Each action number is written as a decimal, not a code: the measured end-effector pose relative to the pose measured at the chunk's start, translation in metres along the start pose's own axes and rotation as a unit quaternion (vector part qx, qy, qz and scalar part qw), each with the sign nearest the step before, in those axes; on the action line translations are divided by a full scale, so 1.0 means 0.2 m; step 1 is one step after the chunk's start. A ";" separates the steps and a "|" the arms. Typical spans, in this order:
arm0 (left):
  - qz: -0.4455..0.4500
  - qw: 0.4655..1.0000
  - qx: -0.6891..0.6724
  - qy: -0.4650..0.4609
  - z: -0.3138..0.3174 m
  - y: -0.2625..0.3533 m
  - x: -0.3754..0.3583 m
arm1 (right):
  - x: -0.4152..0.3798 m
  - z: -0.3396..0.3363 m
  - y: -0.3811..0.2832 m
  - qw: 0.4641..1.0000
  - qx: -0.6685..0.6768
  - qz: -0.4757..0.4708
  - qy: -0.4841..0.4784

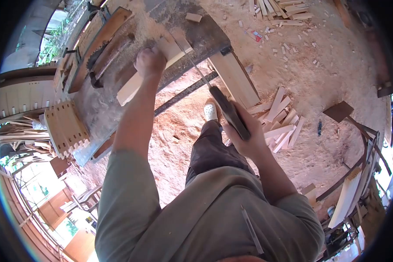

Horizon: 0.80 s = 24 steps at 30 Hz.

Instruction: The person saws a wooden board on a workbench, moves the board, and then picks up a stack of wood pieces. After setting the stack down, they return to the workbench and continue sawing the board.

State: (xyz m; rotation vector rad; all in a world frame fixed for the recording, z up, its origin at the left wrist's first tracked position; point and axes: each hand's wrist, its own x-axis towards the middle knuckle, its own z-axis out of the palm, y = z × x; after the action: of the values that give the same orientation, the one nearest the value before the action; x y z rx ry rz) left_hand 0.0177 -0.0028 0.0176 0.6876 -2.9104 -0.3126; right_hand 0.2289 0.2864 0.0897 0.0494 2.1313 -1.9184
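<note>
While a board (pixel 172 51) at upper centre is steadied on the bench (pixel 212 32) by the curled left hand (pixel 151 62), its grip hidden, a saw (pixel 226 109) is clasped mid-frame by the right hand (pixel 249 136); sawing seems in hand, straight strokes called for.

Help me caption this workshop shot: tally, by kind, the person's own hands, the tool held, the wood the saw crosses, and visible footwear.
Left hand and right hand: 2
Handsaw: 1
Board: 1
White shoe: 1
Total: 5

hands (pixel 150 63): 2 | held saw (pixel 225 107): 1 | held board (pixel 172 52): 1 | shoe (pixel 210 112): 1
</note>
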 end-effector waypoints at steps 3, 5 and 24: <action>-0.002 1.000 -0.006 -0.011 0.01 -0.01 -0.02 | -0.08 -0.05 -0.06 0.999 -0.018 0.030 -0.023; 0.015 1.000 -0.015 0.002 0.01 -0.01 -0.01 | -0.02 -0.04 -0.02 0.999 -0.023 -0.043 -0.013; -0.008 1.000 -0.008 0.015 0.04 -0.03 0.01 | 0.44 0.20 0.00 0.998 0.041 -0.044 0.031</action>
State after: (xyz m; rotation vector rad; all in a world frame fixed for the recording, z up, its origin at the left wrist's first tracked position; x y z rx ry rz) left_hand 0.0177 -0.0073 0.0088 0.7064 -2.8727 -0.3251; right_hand 0.1524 0.2335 0.0664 0.0322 2.1272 -2.0791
